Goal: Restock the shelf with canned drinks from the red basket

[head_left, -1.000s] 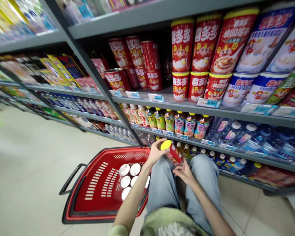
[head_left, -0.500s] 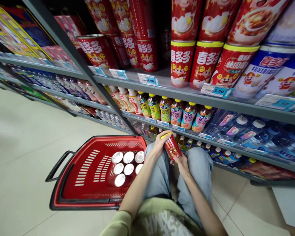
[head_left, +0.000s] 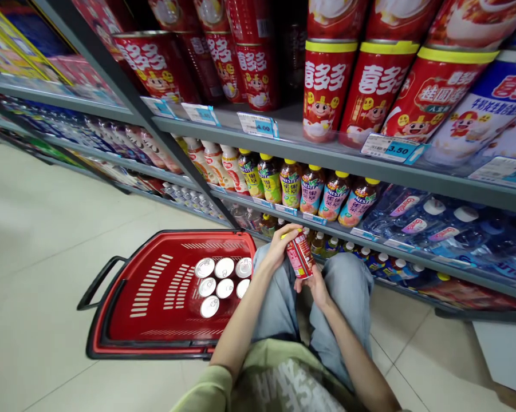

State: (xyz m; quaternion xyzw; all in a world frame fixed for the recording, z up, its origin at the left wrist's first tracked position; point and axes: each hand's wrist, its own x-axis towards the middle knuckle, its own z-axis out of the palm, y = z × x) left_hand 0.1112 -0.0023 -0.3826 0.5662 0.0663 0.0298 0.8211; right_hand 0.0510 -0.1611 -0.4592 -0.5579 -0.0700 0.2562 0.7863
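Note:
Between my knees, a red can [head_left: 299,256] with a yellow lid is tilted in both hands. My left hand [head_left: 280,247] wraps over its lidded top end, fingers closed on it. My right hand [head_left: 314,286] supports the bottom end from below, its fingers against the base. Small print and a pink patch show on the can's label. To the left, a red shopping basket [head_left: 148,252] with a black rim rests on the floor. Several upright cans [head_left: 207,287] stand at its right side, silver pull-tab tops facing up; my left forearm partly hides that corner.
A grey shelf unit [head_left: 249,150] rises ahead. Red cans [head_left: 329,94] with yellow lids are stacked on its upper shelf, behind price tags [head_left: 258,125]. Tea bottles [head_left: 311,189] line the shelf below, with water bottles [head_left: 429,220] at right. The basket's black handle [head_left: 101,280] sticks out left.
The can has been turned in my hands, so another side of its label faces me. My right fingers have shifted at its base. The view has moved slightly closer to the shelf.

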